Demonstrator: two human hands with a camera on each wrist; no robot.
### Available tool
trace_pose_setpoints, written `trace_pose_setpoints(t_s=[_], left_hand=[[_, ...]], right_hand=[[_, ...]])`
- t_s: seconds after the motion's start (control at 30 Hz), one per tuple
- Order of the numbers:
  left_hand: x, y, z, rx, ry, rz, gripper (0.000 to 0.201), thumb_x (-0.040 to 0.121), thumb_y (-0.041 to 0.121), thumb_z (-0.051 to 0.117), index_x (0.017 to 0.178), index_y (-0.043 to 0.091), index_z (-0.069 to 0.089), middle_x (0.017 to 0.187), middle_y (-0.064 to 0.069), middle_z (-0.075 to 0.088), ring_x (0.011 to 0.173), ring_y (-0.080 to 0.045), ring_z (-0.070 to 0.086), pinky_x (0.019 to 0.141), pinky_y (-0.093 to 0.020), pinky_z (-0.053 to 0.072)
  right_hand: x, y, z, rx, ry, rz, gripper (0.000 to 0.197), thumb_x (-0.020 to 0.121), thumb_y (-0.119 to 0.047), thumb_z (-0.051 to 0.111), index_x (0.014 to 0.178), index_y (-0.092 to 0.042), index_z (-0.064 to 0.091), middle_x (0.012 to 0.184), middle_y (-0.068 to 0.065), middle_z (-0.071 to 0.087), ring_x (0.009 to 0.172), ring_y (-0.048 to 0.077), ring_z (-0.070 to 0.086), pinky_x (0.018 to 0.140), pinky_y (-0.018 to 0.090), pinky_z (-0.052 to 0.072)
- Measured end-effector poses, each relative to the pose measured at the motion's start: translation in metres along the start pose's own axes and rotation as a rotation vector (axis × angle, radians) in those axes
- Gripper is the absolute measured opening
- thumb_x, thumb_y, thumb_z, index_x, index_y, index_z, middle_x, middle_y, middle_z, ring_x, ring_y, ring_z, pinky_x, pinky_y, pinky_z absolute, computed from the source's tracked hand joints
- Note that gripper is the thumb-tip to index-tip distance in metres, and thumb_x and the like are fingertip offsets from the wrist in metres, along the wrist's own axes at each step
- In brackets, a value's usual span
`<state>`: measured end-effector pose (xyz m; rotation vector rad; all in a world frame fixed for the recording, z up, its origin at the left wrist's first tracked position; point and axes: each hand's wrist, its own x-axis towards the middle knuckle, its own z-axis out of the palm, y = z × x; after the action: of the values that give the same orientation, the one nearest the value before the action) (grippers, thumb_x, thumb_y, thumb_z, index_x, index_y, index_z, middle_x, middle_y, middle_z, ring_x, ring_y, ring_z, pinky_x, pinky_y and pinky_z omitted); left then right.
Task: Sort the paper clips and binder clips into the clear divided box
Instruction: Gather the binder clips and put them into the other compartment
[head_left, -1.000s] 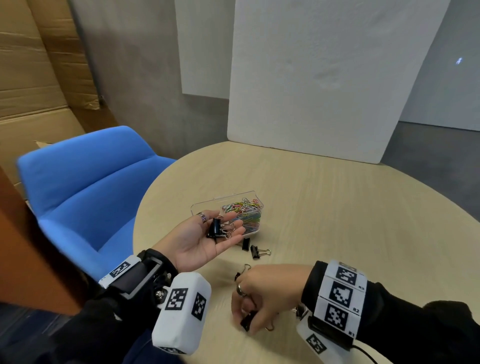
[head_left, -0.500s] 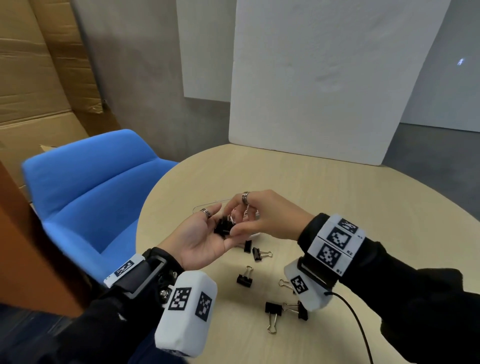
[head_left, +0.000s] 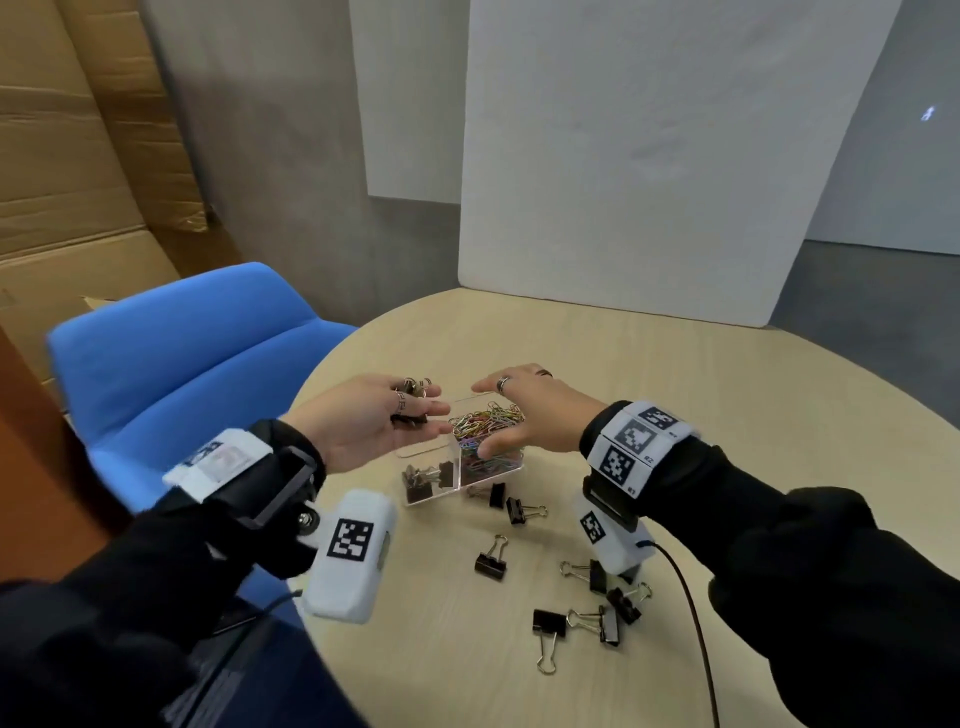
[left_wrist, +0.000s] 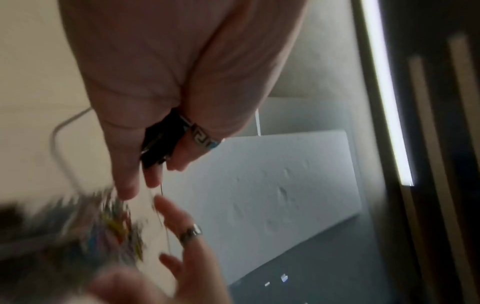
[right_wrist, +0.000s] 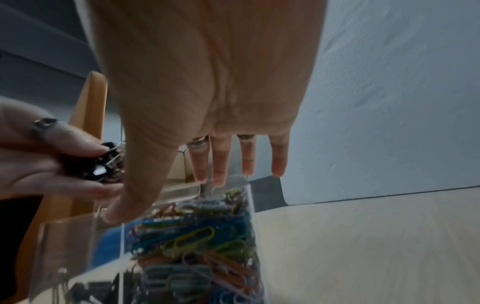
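My left hand (head_left: 415, 410) hovers over the left compartment of the clear divided box (head_left: 421, 451), its fingers curled round a bunch of black binder clips (head_left: 413, 397); the same held clips (left_wrist: 158, 144) show dark between its fingers (left_wrist: 130, 174) in the left wrist view. Binder clips (head_left: 423, 480) lie in that compartment. Coloured paper clips (head_left: 491, 465) fill the right compartment (right_wrist: 194, 236). My right hand (head_left: 498, 415) spans it with straight fingers (right_wrist: 221, 164), its thumb (right_wrist: 124, 205) against the box's near wall.
Several loose binder clips lie on the round wooden table (head_left: 701, 441) in front of the box, such as one (head_left: 491, 558) and one (head_left: 550, 623). A blue chair (head_left: 182, 364) stands left. A white board (head_left: 649, 182) leans at the back. A cable (head_left: 691, 623) trails right.
My right hand rose from the table's front, put a binder clip into my left palm, then moved onto the box. My left hand closed round its clips and went over the left compartment.
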<state>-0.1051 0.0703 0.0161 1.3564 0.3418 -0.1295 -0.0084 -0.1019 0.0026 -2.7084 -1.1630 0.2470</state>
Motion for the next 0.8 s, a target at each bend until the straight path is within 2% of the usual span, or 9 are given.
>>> trace_pose_setpoints(t_s=[0.07, 0.23, 0.33, 0.4, 0.5, 0.6, 0.8], left_hand=[[0.007, 0.006, -0.002, 0.244, 0.02, 0.035, 0.017, 0.092, -0.008, 0.044, 0.101, 0.0, 0.056, 0.103, -0.018, 0.06, 0.084, -0.024, 0.064, 0.069, -0.023, 0.056], [0.017, 0.016, 0.002, 0.9, 0.002, 0.085, 0.021, 0.092, 0.005, 0.053, 0.112, 0.006, 0.059, 0.104, -0.007, 0.065, 0.084, -0.013, 0.065, 0.073, -0.016, 0.054], [0.02, 0.02, 0.004, 1.227, -0.032, 0.126, 0.021, 0.091, 0.011, 0.056, 0.111, 0.01, 0.062, 0.101, -0.003, 0.068, 0.086, -0.013, 0.065, 0.08, -0.021, 0.052], [0.021, 0.021, 0.005, 1.388, -0.05, 0.138, 0.023, 0.091, 0.009, 0.055, 0.112, 0.011, 0.064, 0.103, -0.004, 0.069, 0.09, -0.018, 0.065, 0.085, -0.028, 0.051], [0.022, 0.019, 0.008, 1.51, -0.074, 0.118, 0.026, 0.09, 0.006, 0.051, 0.112, 0.013, 0.065, 0.099, -0.004, 0.07, 0.084, -0.019, 0.064, 0.083, -0.031, 0.052], [0.025, 0.016, 0.008, 1.563, -0.088, 0.086, 0.022, 0.091, 0.011, 0.056, 0.111, 0.011, 0.065, 0.082, 0.003, 0.066, 0.074, -0.016, 0.064, 0.079, -0.028, 0.053], [0.028, 0.019, 0.009, 1.55, -0.076, 0.038, 0.031, 0.079, 0.027, 0.073, 0.103, 0.009, 0.065, 0.085, -0.011, 0.073, 0.07, -0.021, 0.071, 0.072, -0.03, 0.059]], right_hand=[[0.002, 0.0, 0.004, -0.012, -0.007, -0.009, 0.077, 0.077, -0.047, 0.068, 0.142, -0.025, 0.032, 0.146, -0.002, 0.038, 0.137, 0.02, 0.026, 0.11, 0.044, 0.03], [0.005, 0.003, 0.004, 0.026, 0.046, -0.029, 0.064, 0.081, -0.034, 0.068, 0.137, -0.025, 0.039, 0.136, -0.004, 0.05, 0.127, 0.018, 0.039, 0.104, 0.037, 0.036], [0.005, 0.005, 0.003, 0.044, 0.042, -0.041, 0.064, 0.08, -0.034, 0.069, 0.137, -0.025, 0.041, 0.134, -0.005, 0.053, 0.125, 0.017, 0.041, 0.104, 0.036, 0.036], [0.006, 0.007, 0.003, 0.062, 0.039, -0.049, 0.064, 0.079, -0.034, 0.07, 0.136, -0.026, 0.042, 0.132, -0.005, 0.054, 0.124, 0.016, 0.044, 0.102, 0.034, 0.037], [0.004, 0.009, 0.003, 0.108, 0.036, -0.052, 0.064, 0.079, -0.033, 0.071, 0.135, -0.025, 0.044, 0.131, -0.004, 0.055, 0.12, 0.015, 0.049, 0.094, 0.025, 0.038], [0.002, 0.01, 0.002, 0.134, 0.031, -0.055, 0.063, 0.078, -0.031, 0.072, 0.135, -0.025, 0.044, 0.132, -0.004, 0.055, 0.12, 0.015, 0.049, 0.089, 0.022, 0.036], [-0.001, 0.009, 0.0, 0.142, 0.016, -0.061, 0.064, 0.078, -0.032, 0.073, 0.135, -0.025, 0.044, 0.131, -0.004, 0.055, 0.121, 0.017, 0.05, 0.091, 0.025, 0.038]])
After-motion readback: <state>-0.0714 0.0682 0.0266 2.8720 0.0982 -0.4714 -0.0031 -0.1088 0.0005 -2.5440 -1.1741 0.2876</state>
